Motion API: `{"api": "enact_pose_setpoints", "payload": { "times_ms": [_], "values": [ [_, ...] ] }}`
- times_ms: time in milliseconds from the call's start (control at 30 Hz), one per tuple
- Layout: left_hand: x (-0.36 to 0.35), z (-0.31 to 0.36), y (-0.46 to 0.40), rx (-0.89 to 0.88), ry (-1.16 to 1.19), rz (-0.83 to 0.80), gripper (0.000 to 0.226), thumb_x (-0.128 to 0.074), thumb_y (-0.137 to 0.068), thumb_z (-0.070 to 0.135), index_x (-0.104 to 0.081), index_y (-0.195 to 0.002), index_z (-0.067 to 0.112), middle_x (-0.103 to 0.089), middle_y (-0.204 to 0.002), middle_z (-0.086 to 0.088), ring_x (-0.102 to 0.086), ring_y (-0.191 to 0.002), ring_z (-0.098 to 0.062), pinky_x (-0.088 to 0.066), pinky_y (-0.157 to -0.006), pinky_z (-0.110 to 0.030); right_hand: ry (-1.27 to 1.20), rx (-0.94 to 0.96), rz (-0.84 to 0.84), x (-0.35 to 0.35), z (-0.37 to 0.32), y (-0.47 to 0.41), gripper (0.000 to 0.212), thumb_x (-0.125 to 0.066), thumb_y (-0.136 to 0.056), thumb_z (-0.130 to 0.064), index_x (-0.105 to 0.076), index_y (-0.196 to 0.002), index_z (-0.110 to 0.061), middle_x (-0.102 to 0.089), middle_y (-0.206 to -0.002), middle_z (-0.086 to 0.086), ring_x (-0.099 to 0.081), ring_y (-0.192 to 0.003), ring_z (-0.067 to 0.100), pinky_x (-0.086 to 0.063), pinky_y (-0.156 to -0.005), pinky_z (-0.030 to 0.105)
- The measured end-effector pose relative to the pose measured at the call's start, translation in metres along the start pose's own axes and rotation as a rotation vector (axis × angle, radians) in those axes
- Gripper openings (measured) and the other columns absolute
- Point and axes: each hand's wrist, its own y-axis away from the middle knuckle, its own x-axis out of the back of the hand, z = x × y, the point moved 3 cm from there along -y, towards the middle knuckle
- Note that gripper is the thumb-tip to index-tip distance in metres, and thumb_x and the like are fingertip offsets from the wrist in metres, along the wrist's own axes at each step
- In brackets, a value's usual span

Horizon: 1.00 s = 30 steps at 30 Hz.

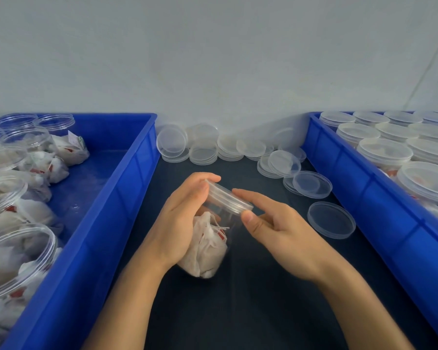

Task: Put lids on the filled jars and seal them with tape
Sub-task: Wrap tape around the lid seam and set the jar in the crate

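A clear plastic jar [208, 246] filled with white cloth pouches is tilted over the dark table, mouth pointing away. My left hand [185, 218] wraps round its upper left side. A clear lid [228, 198] sits on the jar's mouth. My right hand [271, 221] pinches the lid's right edge between thumb and forefinger. Loose clear lids [202, 147] lie in a pile along the wall behind, and a single lid [331, 219] lies to the right of my right hand. No tape is in view.
A blue crate [127, 178] on the left holds several open filled jars [13, 258]. A blue crate [359, 188] on the right holds several lidded jars [384, 152]. A dark table surface [250, 311] runs between the crates. A pale wall stands behind.
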Motion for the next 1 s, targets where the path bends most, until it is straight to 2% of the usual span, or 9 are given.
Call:
{"api": "enact_pose_setpoints", "payload": {
  "times_ms": [100, 167, 267, 367, 467, 600, 733, 833, 1000],
  "values": [
    [-0.002, 0.001, 0.001, 0.022, -0.073, 0.014, 0.042, -0.036, -0.103, 0.055, -0.067, -0.129, 0.043, -0.070, -0.121, 0.011, -0.067, -0.116, -0.008, -0.056, -0.093, -0.027, 0.013, -0.009, 0.029, 0.001, -0.001, 0.001, 0.043, -0.048, -0.108, -0.053, -0.047, -0.151, -0.054, -0.059, -0.083, -0.045, -0.060, -0.084, -0.014, -0.043, -0.077, 0.014],
    [-0.002, 0.006, 0.002, -0.004, -0.288, 0.119, 0.042, -0.033, -0.103, 0.062, -0.064, -0.127, 0.046, -0.068, -0.115, 0.024, -0.063, -0.112, 0.005, -0.051, -0.092, -0.024, 0.006, -0.028, 0.042, 0.001, -0.003, 0.001, 0.043, -0.047, -0.107, -0.056, -0.046, -0.151, -0.055, -0.067, -0.114, -0.037, -0.062, -0.109, -0.009, -0.050, -0.098, 0.029],
    [-0.001, 0.022, 0.006, -0.140, -0.537, 0.386, 0.034, -0.043, -0.101, 0.065, -0.057, -0.110, 0.035, -0.067, -0.094, 0.019, -0.065, -0.093, 0.006, -0.052, -0.071, -0.014, 0.007, -0.051, 0.063, 0.002, -0.005, 0.002, 0.044, -0.046, -0.107, -0.056, -0.047, -0.151, -0.053, -0.066, -0.134, -0.025, -0.060, -0.126, 0.001, -0.049, -0.109, 0.040],
    [-0.008, 0.024, 0.008, -0.109, -0.575, 0.345, 0.032, -0.035, -0.098, 0.070, -0.049, -0.102, 0.042, -0.066, -0.090, 0.019, -0.066, -0.085, -0.001, -0.055, -0.072, -0.029, 0.049, -0.038, 0.087, 0.000, -0.005, 0.001, 0.044, -0.043, -0.106, -0.057, -0.048, -0.150, -0.053, -0.071, -0.120, -0.024, -0.063, -0.112, 0.002, -0.051, -0.102, 0.040],
    [-0.017, 0.018, 0.009, 0.011, -0.569, 0.195, 0.043, -0.035, -0.087, 0.083, -0.039, -0.110, 0.047, -0.067, -0.094, 0.019, -0.066, -0.088, -0.004, -0.054, -0.079, -0.044, 0.096, -0.018, 0.092, -0.003, -0.004, -0.001, 0.045, -0.038, -0.105, -0.061, -0.049, -0.148, -0.054, -0.061, -0.083, -0.038, -0.056, -0.083, -0.001, -0.048, -0.082, 0.030],
    [-0.013, 0.014, 0.007, 0.051, -0.493, 0.135, 0.060, -0.047, -0.077, 0.090, -0.038, -0.119, 0.048, -0.069, -0.105, 0.019, -0.067, -0.099, -0.004, -0.056, -0.091, -0.046, 0.008, -0.016, 0.060, -0.002, 0.001, 0.000, 0.046, -0.039, -0.107, -0.062, -0.043, -0.152, -0.055, -0.067, -0.095, -0.022, -0.061, -0.093, 0.004, -0.049, -0.088, 0.033],
    [-0.003, 0.011, 0.006, 0.094, -0.245, 0.169, 0.060, -0.054, -0.077, 0.084, -0.049, -0.117, 0.041, -0.072, -0.105, 0.021, -0.069, -0.097, -0.003, -0.055, -0.096, -0.048, -0.093, 0.015, 0.011, -0.003, 0.000, 0.003, 0.042, -0.039, -0.110, -0.050, -0.036, -0.151, -0.062, -0.056, -0.066, -0.006, -0.053, -0.063, 0.005, -0.044, -0.066, 0.030],
    [-0.002, 0.014, 0.007, 0.073, -0.183, 0.160, 0.061, -0.056, -0.078, 0.081, -0.052, -0.118, 0.036, -0.072, -0.107, 0.021, -0.070, -0.097, -0.002, -0.054, -0.093, -0.042, 0.004, 0.030, 0.071, 0.000, -0.001, 0.001, 0.039, -0.040, -0.110, -0.051, -0.039, -0.149, -0.059, -0.055, -0.065, -0.009, -0.054, -0.063, 0.005, -0.041, -0.065, 0.029],
    [-0.006, 0.016, 0.007, 0.057, -0.089, 0.124, 0.055, -0.060, -0.083, 0.074, -0.055, -0.115, 0.029, -0.074, -0.104, 0.014, -0.071, -0.096, -0.007, -0.055, -0.092, -0.040, 0.068, 0.005, 0.102, 0.005, 0.005, -0.001, 0.039, -0.041, -0.108, -0.056, -0.041, -0.148, -0.058, -0.058, -0.071, -0.034, -0.056, -0.071, -0.005, -0.036, -0.066, 0.024]
  ]
}}
